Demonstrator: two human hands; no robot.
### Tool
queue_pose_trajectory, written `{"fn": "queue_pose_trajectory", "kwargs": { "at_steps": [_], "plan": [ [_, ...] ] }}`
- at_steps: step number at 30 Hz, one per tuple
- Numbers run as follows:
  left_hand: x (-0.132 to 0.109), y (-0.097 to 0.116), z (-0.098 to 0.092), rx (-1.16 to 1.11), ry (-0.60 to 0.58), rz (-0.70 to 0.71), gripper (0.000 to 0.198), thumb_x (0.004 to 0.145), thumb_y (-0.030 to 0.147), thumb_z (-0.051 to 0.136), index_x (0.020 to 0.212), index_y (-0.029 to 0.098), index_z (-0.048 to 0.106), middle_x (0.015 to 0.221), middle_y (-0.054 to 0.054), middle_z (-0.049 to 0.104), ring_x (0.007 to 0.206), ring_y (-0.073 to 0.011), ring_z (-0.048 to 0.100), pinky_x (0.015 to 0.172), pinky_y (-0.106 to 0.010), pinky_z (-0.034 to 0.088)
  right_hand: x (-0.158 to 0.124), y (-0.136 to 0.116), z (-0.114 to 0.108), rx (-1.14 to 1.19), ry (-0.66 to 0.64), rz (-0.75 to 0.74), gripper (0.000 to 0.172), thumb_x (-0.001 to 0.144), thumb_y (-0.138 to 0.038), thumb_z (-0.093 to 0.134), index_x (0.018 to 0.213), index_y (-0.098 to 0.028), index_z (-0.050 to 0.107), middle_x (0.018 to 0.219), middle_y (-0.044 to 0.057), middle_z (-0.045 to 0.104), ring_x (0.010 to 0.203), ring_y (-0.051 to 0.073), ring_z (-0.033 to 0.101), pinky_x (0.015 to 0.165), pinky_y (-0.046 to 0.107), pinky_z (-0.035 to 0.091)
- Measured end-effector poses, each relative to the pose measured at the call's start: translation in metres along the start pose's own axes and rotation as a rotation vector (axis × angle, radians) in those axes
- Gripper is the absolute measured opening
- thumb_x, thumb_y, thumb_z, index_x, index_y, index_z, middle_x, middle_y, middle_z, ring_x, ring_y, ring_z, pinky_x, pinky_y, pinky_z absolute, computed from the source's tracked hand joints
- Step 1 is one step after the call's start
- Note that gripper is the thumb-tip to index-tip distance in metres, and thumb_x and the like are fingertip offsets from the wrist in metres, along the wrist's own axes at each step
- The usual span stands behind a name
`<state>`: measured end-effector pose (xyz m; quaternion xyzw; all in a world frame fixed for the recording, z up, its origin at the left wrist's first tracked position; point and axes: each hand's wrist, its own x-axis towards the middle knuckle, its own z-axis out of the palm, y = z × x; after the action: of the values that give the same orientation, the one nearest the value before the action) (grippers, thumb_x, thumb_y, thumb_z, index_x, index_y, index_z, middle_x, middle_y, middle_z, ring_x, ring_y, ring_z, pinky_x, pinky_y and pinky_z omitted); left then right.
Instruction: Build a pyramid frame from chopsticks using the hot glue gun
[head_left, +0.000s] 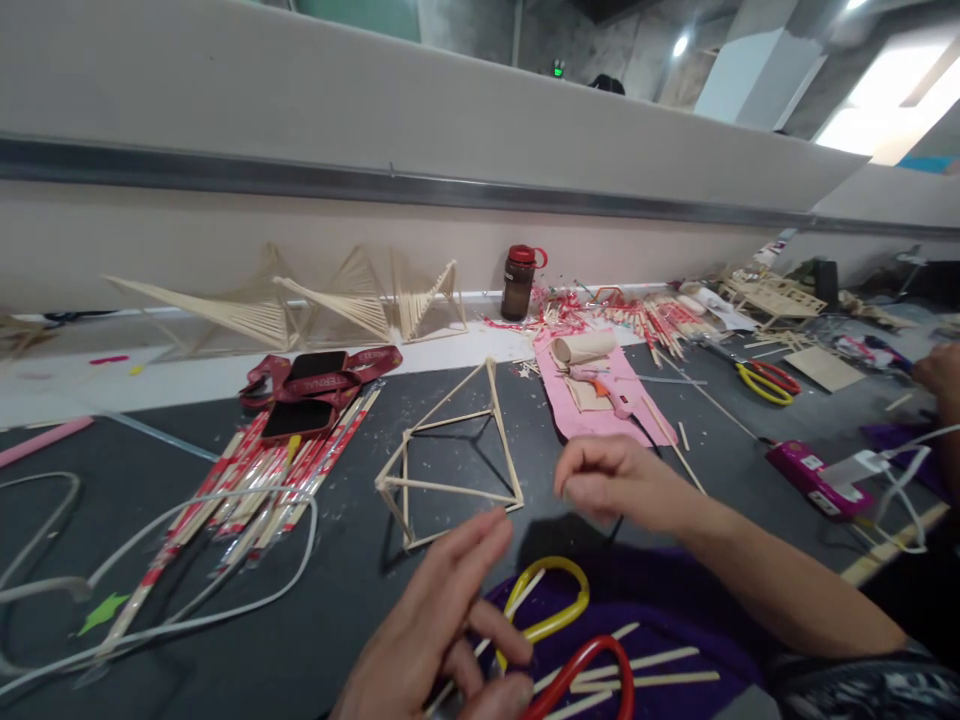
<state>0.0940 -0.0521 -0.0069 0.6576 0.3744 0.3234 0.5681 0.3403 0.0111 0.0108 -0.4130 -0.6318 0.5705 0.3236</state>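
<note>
A frame of glued wooden sticks (442, 488) stands on the dark mat, in front of both hands. My left hand (450, 625) is at the bottom middle, index and middle fingers stretched out towards the frame's near corner, the others loosely bent. Beneath it lie scissors with one yellow handle (583, 590) and one red handle (624, 668), among loose cut sticks (679, 660) on purple cloth (675, 590). My right hand (619, 480) hovers right of the frame, fingers curled closed; what they hold, if anything, is hidden. A pink glue gun (619, 398) rests just beyond it.
Packaged sticks (247, 480) and phones with a red lanyard (300, 418) lie left, beside a looping white cable (311, 540). Stick models (345, 300) and a bottle (517, 285) line the wall. A magenta power box (817, 480) and another person's hand (937, 370) are right.
</note>
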Motion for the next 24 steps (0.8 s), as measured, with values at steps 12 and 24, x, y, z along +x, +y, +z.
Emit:
{"fn": "queue_pose_trajectory", "kwargs": {
  "at_steps": [12, 24],
  "plan": [
    [0.028, -0.006, 0.007, -0.350, 0.008, -0.333, 0.025, 0.074, 0.039, 0.067, 0.077, 0.014, 0.061, 0.060, 0.000, 0.062, 0.045, -0.0084, 0.056, 0.040, -0.016, 0.043, -0.011, -0.004, 0.020, -0.370, 0.010, -0.251, 0.014, 0.086, -0.023, 0.052, 0.087, -0.016, 0.064, 0.072, -0.001, 0.061, 0.061, 0.007, 0.054, 0.058, 0.018, 0.041],
    [0.036, -0.013, 0.006, -0.529, 0.020, -0.406, 0.022, 0.079, 0.033, 0.064, 0.085, 0.011, 0.062, 0.068, -0.004, 0.066, 0.049, -0.0088, 0.059, 0.039, -0.015, 0.043, 0.010, 0.034, -0.021, -0.131, 0.345, -0.056, 0.015, 0.080, -0.031, 0.058, 0.087, -0.019, 0.062, 0.063, -0.003, 0.052, 0.049, 0.007, 0.046, 0.048, 0.020, 0.036]
  ]
}}
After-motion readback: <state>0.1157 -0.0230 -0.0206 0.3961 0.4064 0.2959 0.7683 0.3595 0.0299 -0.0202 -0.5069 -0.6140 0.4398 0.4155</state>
